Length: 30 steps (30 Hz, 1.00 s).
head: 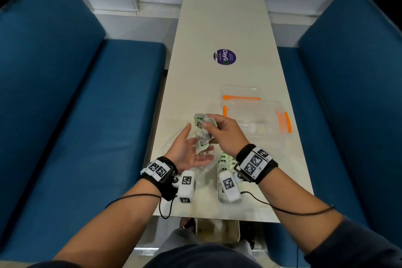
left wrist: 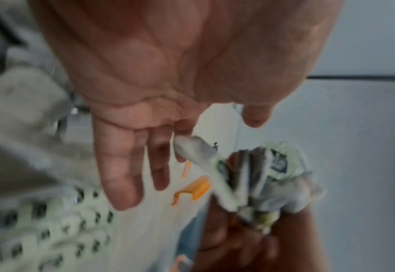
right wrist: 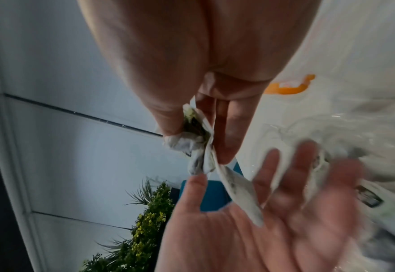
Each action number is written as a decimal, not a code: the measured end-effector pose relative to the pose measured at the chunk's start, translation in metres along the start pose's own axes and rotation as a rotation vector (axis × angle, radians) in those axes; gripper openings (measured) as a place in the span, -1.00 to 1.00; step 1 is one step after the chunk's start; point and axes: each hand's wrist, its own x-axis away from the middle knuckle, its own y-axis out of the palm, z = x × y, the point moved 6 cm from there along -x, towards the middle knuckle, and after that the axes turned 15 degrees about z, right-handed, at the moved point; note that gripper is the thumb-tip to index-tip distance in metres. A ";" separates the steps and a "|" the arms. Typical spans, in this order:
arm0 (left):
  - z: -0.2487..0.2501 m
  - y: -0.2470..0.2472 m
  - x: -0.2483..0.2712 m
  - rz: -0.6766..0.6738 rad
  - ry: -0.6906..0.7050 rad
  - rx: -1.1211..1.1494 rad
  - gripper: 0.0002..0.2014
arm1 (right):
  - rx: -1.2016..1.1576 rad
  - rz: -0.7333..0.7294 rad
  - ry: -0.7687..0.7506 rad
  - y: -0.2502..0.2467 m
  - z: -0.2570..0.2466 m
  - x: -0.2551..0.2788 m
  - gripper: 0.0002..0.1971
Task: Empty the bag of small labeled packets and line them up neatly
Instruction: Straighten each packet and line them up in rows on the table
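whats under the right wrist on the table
A row of pale green packets lies on the table under the right hand's wrist. The wrist and its camera cover much of the row.

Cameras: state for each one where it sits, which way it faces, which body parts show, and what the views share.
Head: worn on the head, looking forward and down at the table; both forearms, left hand and right hand show.
Left wrist: looks along the open left palm at the packets that the right hand grips.
Right wrist: looks along the right hand at the packets, with the left palm below.
Shared: all three show the packets and the orange-clipped container.
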 end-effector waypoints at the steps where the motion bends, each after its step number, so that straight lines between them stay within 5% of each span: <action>1: 0.002 0.007 0.003 -0.024 0.015 0.061 -0.24 | -0.006 -0.006 0.016 -0.002 0.002 0.004 -0.77; 12: -0.008 0.059 0.014 -0.032 0.323 -0.074 -0.81 | 0.249 0.085 -0.093 -0.063 0.017 0.031 -0.72; 16: -0.011 0.075 0.012 0.005 0.427 -0.168 -0.85 | 0.321 0.073 -0.136 -0.086 0.022 0.035 -0.82; 22: -0.015 0.090 0.010 0.005 0.544 -0.258 -0.81 | 0.134 0.128 0.019 -0.126 0.027 0.040 -0.76; 30: -0.031 0.106 0.005 -0.056 0.528 -0.338 -0.77 | 0.192 0.116 0.038 -0.152 0.026 0.042 -0.90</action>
